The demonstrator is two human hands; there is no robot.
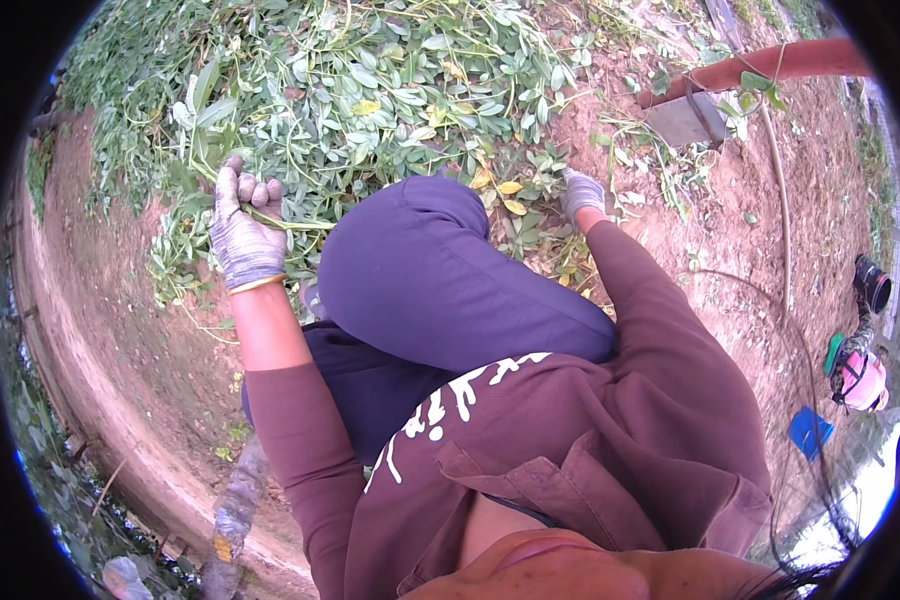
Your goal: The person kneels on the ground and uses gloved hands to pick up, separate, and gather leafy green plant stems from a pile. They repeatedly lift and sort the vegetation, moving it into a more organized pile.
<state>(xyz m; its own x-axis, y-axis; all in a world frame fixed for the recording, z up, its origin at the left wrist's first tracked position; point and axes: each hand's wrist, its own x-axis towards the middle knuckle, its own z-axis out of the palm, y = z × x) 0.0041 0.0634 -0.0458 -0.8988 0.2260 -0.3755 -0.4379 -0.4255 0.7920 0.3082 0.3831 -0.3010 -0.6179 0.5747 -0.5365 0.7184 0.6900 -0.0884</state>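
My left hand (249,225), in a grey knit glove with a yellowish band at the wrist, is closed around a green plant stem (300,224). A long leafy shoot (204,105) rises beyond its fingers. Before me spreads a thick heap of leafy green plants (390,82) on reddish soil. My right hand (583,195), gloved too, reaches down beside my bent knee to low leaves (546,166) at the heap's right edge. Its fingertips are mostly hidden, so whether they grip anything is unclear. Yellow leaves (511,196) lie between that hand and my knee.
To the right is a hoe-like tool with a reddish handle (787,64) and a flat grey blade (682,120). A thin brown stem or hose (778,195) runs below it. Farther right are a person in pink (862,382) and a blue object (810,433). A trunk-like pole (236,502) stands lower left.
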